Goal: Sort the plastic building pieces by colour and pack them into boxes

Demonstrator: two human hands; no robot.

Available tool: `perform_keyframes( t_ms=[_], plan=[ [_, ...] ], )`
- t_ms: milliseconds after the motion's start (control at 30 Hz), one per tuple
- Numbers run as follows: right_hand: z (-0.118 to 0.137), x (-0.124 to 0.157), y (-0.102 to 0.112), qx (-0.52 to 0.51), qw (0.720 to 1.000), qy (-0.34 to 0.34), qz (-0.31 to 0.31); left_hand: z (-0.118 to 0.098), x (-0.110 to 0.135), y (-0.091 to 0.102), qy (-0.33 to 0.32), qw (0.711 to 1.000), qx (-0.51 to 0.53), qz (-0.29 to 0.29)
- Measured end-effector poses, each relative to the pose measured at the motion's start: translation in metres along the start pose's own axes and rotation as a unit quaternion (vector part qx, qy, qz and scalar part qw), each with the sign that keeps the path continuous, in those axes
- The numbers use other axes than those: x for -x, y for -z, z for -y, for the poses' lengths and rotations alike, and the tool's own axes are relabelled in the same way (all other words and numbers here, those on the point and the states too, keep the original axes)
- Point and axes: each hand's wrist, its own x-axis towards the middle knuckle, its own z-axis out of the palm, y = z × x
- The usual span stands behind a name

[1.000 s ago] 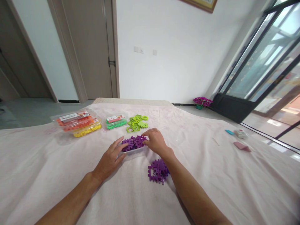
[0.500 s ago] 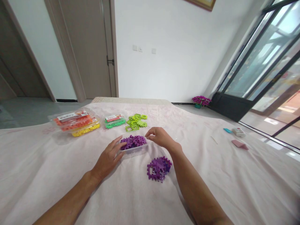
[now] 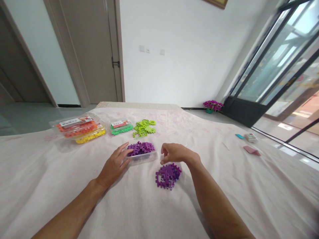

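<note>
A clear plastic box (image 3: 144, 159) full of purple toothed plastic pieces (image 3: 141, 148) sits in front of me. My left hand (image 3: 115, 163) steadies its left end, fingertips over the rim against the pieces and thumb at the near side. To the right of the box, my right hand (image 3: 175, 153) hovers with fingers bent and thumb apart, nothing visible between them. Just below that hand lies a small heap of purple interlocking pieces (image 3: 167, 176) on the cloth. Beyond the box is a loose pile of lime-green pieces (image 3: 144, 128).
At the back left are a lidded box of orange pieces (image 3: 78, 126), resting on a box of yellow pieces (image 3: 91, 136), and a box of green pieces (image 3: 121, 128). A pink item (image 3: 251, 150), a white item (image 3: 250, 137) and a blue item (image 3: 240, 136) lie far right on the tablecloth (image 3: 129, 205).
My right hand has moved from the box's right end back toward me and to the right, closer to the purple heap. My left hand stays at the box.
</note>
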Motion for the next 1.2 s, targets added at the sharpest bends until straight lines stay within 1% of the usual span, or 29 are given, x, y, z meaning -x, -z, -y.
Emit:
perform_keyframes(
  t_ms=[100,167,300,367,433,500,533,600,667,733,833,900,967,1033,1067,1133,1200],
  plan=[
    [0.000,0.002,-0.006,0.038,0.997,-0.011,0.067,-0.002,-0.001,0.001,-0.001,1.000,-0.003,0.001],
    [0.004,0.003,-0.010,0.049,0.995,-0.017,0.084,-0.002,-0.001,0.001,-0.001,1.000,-0.004,0.003],
    [0.013,0.003,-0.016,0.056,0.994,-0.018,0.088,-0.001,0.000,0.000,0.001,1.000,-0.002,-0.002],
    [0.015,0.002,-0.016,0.048,0.995,0.003,0.084,0.000,0.000,0.000,0.000,1.000,0.001,-0.004],
    [0.013,0.000,-0.014,0.037,0.997,0.028,0.063,0.001,0.000,-0.001,-0.002,1.000,0.004,-0.004],
    [0.009,-0.003,-0.011,0.002,0.998,0.049,0.045,0.000,0.000,-0.001,-0.003,1.000,0.009,-0.003],
    [0.007,-0.005,-0.010,-0.037,0.997,0.061,0.041,0.000,0.000,0.000,-0.002,1.000,0.012,-0.002],
    [0.005,-0.009,-0.008,-0.163,0.982,0.083,0.038,0.000,0.000,0.000,0.001,1.000,0.014,0.002],
    [0.004,-0.013,-0.008,-0.310,0.946,0.089,0.018,-0.001,0.000,0.001,0.001,1.000,0.013,0.007],
    [0.006,-0.018,-0.010,-0.417,0.905,0.071,-0.030,-0.002,0.001,0.001,-0.004,1.000,0.011,0.008],
    [0.012,-0.028,-0.016,-0.491,0.863,0.045,-0.104,-0.005,0.001,0.001,-0.002,1.000,0.014,0.000],
    [0.018,-0.035,-0.021,-0.517,0.845,0.038,-0.132,-0.008,0.001,0.001,0.006,1.000,0.017,0.000],
    [0.026,-0.043,-0.027,-0.539,0.829,0.038,-0.144,-0.012,0.001,0.001,0.008,1.000,0.018,0.007],
    [0.034,-0.050,-0.035,-0.556,0.820,0.045,-0.132,-0.015,0.001,0.001,0.003,1.000,0.009,0.004],
    [0.038,-0.053,-0.039,-0.557,0.821,0.051,-0.116,-0.016,0.001,0.002,-0.001,1.000,-0.001,-0.005],
    [0.042,-0.058,-0.045,-0.537,0.836,0.061,-0.094,-0.019,-0.001,0.004,-0.011,0.999,-0.031,-0.030],
    [0.043,-0.060,-0.046,-0.497,0.858,0.059,-0.114,-0.022,-0.002,0.007,-0.029,0.997,-0.062,-0.046]
  ],
)
